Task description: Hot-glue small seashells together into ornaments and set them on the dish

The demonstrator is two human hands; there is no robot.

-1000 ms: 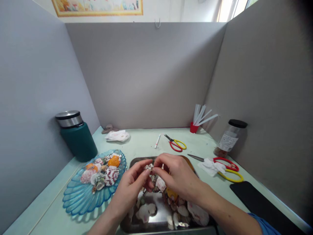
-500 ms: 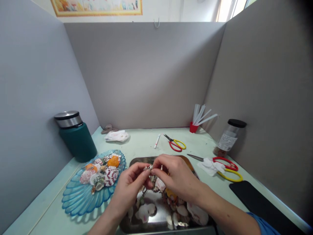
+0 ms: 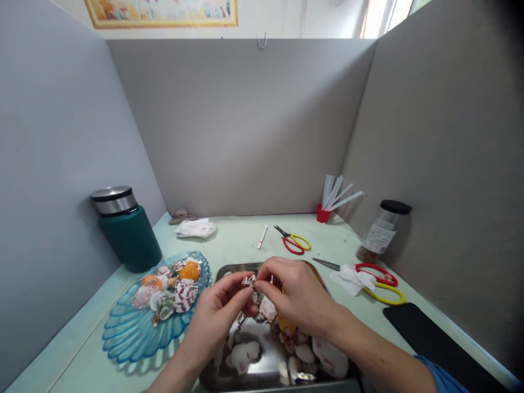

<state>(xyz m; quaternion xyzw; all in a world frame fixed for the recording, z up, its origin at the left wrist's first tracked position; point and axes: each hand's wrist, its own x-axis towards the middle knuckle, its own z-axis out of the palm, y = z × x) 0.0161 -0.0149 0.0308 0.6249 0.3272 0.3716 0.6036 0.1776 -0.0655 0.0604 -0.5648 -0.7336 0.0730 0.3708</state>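
My left hand (image 3: 219, 314) and my right hand (image 3: 297, 295) meet above a metal tray (image 3: 229, 270). Both pinch one small silvery-white shell piece (image 3: 248, 281) between thumb and fingertips. Below them the tray holds several loose shells (image 3: 245, 355), white, pink and orange. To the left lies a blue scalloped glass plate (image 3: 135, 333) with several sorted shells (image 3: 182, 289), red-striped, orange and pale.
A green flask (image 3: 126, 229) stands at the left wall. Small scissors (image 3: 295, 242), a white pen (image 3: 262, 237), large red-and-yellow scissors (image 3: 379, 281) on tissue, a red cup of white strips (image 3: 327, 210), a black-lidded jar (image 3: 382, 232) and a black phone (image 3: 434, 341) surround the tray. Grey partitions enclose the desk.
Both hands stay pinched on the small shell piece above the tray, with only slight finger shifts. Nothing else has moved.
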